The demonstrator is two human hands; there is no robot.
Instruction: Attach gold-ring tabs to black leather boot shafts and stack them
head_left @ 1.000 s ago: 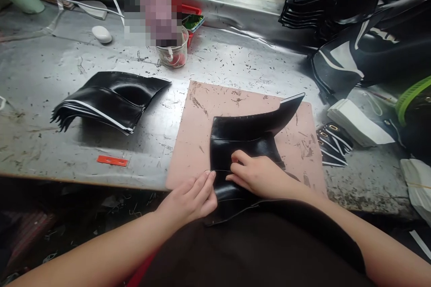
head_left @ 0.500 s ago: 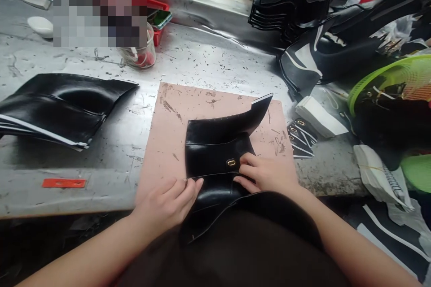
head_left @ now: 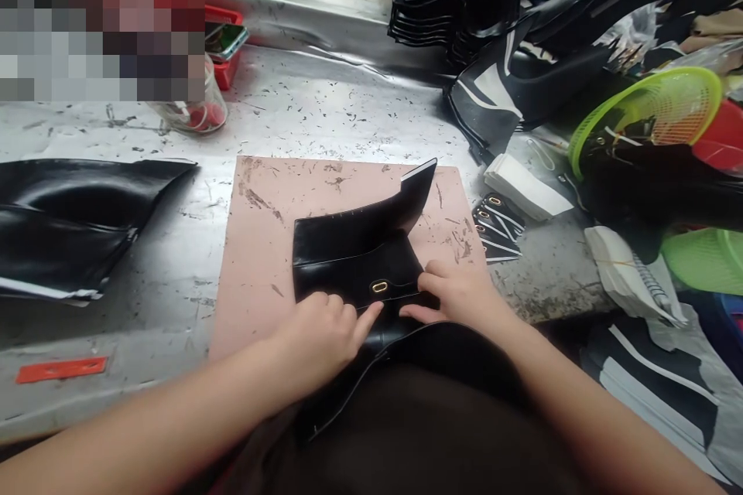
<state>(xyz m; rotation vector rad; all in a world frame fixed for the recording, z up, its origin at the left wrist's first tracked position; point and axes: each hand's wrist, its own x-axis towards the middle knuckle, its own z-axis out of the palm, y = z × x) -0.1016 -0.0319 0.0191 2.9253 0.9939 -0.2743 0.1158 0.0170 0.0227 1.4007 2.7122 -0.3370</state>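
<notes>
A black leather boot upper (head_left: 342, 272) lies partly on a pink board (head_left: 261, 247), its near part draping over the table's front edge toward my lap. A strap tab with a gold oval eyelet (head_left: 379, 288) sits flat along its seam. My left hand (head_left: 328, 336) is closed at the seam just below the eyelet, fingers curled and thumb pointing right. My right hand (head_left: 456, 294) pinches the upper's right edge between thumb and fingers. What lies under both hands' fingertips is hidden.
Another black upper (head_left: 63, 224) and an orange strip (head_left: 61, 370) lie at left. Stacked black uppers (head_left: 446, 8) stand at the back. Eyelet tabs (head_left: 499, 228), white strips (head_left: 525, 186) and a green basket (head_left: 580, 143) are at right. A plastic cup (head_left: 200, 112) stands back left.
My left hand has slid right along the seam, closer to the eyelet and my right hand. The right hand keeps its place on the upper. The whole view has shifted right.
</notes>
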